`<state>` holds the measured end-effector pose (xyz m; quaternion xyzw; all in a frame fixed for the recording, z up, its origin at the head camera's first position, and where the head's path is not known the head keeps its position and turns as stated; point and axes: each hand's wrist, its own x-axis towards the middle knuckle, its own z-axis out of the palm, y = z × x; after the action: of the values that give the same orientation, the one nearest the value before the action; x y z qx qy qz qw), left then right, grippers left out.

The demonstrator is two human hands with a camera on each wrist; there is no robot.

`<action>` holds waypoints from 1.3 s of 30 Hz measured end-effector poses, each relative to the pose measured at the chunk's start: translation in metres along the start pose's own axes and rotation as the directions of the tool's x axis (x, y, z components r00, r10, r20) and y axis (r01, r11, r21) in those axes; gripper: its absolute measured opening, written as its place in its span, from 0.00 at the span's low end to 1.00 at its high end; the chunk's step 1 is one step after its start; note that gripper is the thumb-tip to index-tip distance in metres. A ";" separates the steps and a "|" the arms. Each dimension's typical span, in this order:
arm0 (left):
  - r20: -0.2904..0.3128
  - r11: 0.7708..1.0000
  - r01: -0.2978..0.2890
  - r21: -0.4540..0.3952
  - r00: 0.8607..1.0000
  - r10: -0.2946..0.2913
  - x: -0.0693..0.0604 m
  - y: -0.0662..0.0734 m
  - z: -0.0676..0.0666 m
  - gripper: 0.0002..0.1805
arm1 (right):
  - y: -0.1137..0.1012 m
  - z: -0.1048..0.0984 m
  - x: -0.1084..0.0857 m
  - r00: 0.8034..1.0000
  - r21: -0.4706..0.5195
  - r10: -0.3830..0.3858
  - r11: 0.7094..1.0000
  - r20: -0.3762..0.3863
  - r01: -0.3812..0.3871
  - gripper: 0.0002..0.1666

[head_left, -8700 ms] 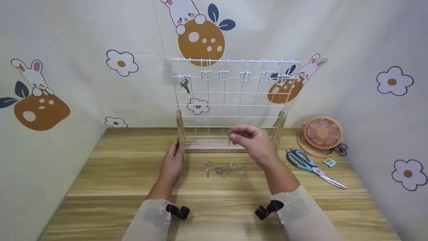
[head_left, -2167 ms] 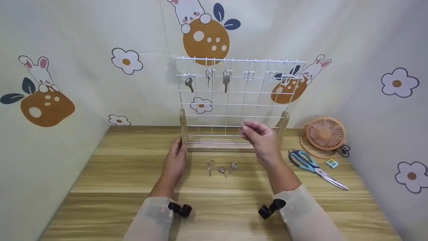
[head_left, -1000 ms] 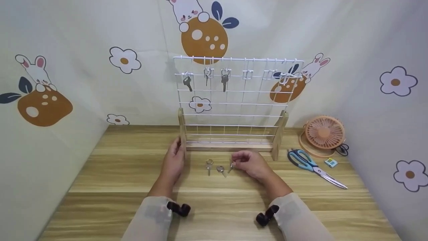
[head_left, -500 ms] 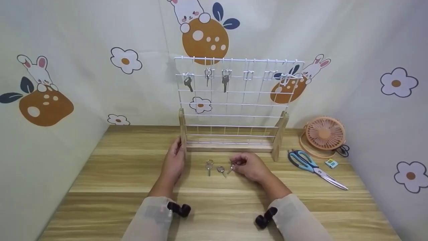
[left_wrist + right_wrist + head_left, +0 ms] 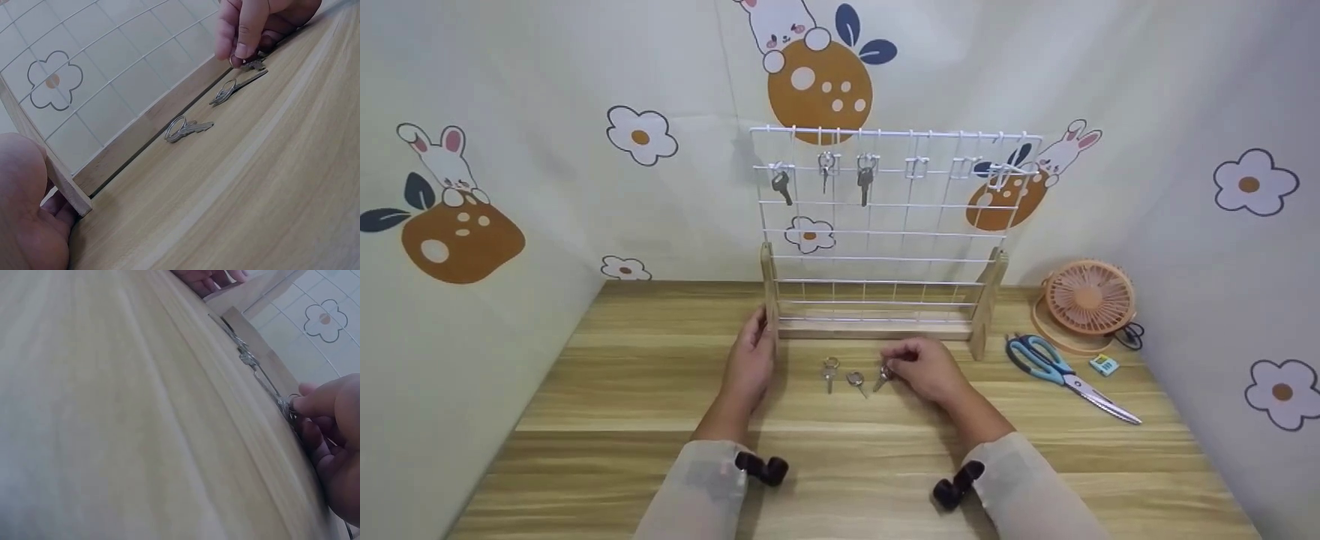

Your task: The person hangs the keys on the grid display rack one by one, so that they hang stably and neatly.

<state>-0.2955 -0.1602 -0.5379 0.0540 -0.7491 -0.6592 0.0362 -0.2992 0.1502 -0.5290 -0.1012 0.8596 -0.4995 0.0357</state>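
A white wire grid rack (image 5: 877, 329) on a wooden stand faces me, with several small hooks along its upper part. Three keys on rings hang at its left, one of them a dark key (image 5: 865, 184). My left hand (image 5: 751, 358) grips the stand's left wooden leg (image 5: 66, 188) near the table. Low over the table, my right hand (image 5: 928, 369) pinches the ring of a key (image 5: 882, 379) between thumb and fingertips; its blade points down-left. To the left lie a key with a round head (image 5: 856, 380) and another ringed key (image 5: 830, 374).
Blue-handled scissors (image 5: 1069, 379) lie at the right of the wooden table (image 5: 607, 390). Behind them stands an orange fan (image 5: 1086, 298) with a black cord, and a small teal-and-white item (image 5: 1102, 365) is nearby. A patterned curtain (image 5: 690, 217) hangs behind the rack.
Two more keys hang on the rack than in the oldest frame. My right hand has come down from before the rack to a key on the table. My left hand stays at the leg.
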 end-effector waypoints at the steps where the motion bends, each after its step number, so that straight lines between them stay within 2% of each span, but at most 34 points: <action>1: 0.005 1.000 -0.001 0.002 1.000 0.001 0.000 0.000 0.000 0.32 | -0.001 -0.001 0.000 1.000 0.029 0.007 1.000 -0.010 -0.006 0.08; 7: 0.008 1.000 -0.022 -0.001 1.000 0.022 0.002 -0.002 0.000 0.32 | -0.011 -0.009 0.003 0.992 0.162 0.023 0.987 -0.121 -0.003 0.09; 11: -0.009 1.000 -0.025 0.001 1.000 0.025 0.003 -0.003 0.001 0.31 | -0.029 -0.020 0.001 0.979 0.282 0.007 0.958 -0.202 0.051 0.10; 14: -0.018 1.000 -0.018 0.003 1.000 0.018 0.002 -0.003 0.003 0.31 | -0.049 -0.032 -0.003 0.964 0.445 -0.009 0.886 -0.266 0.131 0.09; 18: -0.029 1.000 -0.018 -0.004 0.999 0.018 0.002 -0.003 0.003 0.31 | -0.077 -0.048 -0.008 0.941 0.619 -0.017 0.749 -0.338 0.236 0.08; 20: -0.032 1.000 -0.022 -0.014 0.999 0.021 0.002 -0.002 0.003 0.31 | -0.093 -0.055 -0.009 0.935 0.656 -0.025 0.706 -0.355 0.268 0.10; 22: -0.033 1.000 -0.021 -0.023 0.999 0.020 0.002 -0.002 0.002 0.31 | -0.110 -0.063 -0.009 0.930 0.666 -0.039 0.688 -0.366 0.291 0.11; 24: -0.034 1.000 -0.020 -0.021 0.999 0.019 0.002 -0.001 0.002 0.31 | -0.129 -0.071 -0.008 0.924 0.663 -0.056 0.680 -0.378 0.313 0.11; 28: -0.033 1.000 -0.024 -0.012 0.999 0.024 0.002 -0.002 0.002 0.31 | -0.165 -0.088 -0.003 0.900 0.641 -0.098 0.669 -0.424 0.375 0.11; 32: -0.032 0.998 -0.049 -0.044 0.998 0.048 0.002 -0.001 0.004 0.31 | -0.196 -0.103 0.007 0.877 0.620 -0.142 0.656 -0.459 0.431 0.14; 34: -0.031 0.996 -0.056 -0.063 0.998 0.054 0.003 -0.001 0.005 0.32 | -0.207 -0.110 0.012 0.869 0.612 -0.153 0.653 -0.471 0.447 0.11; 37: -0.037 0.997 -0.051 -0.054 0.998 0.049 0.003 -0.001 0.004 0.31 | -0.218 -0.116 0.019 0.870 0.610 -0.145 0.659 -0.471 0.440 0.07; 39: -0.040 0.998 -0.048 -0.042 0.998 0.046 0.003 -0.001 0.003 0.31 | -0.222 -0.118 0.022 0.873 0.604 -0.141 0.670 -0.467 0.432 0.10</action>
<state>-0.2990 -0.1574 -0.5396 0.0484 -0.7349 -0.6731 0.0676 -0.3096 0.1393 -0.2771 -0.1178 0.5718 -0.7922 -0.1778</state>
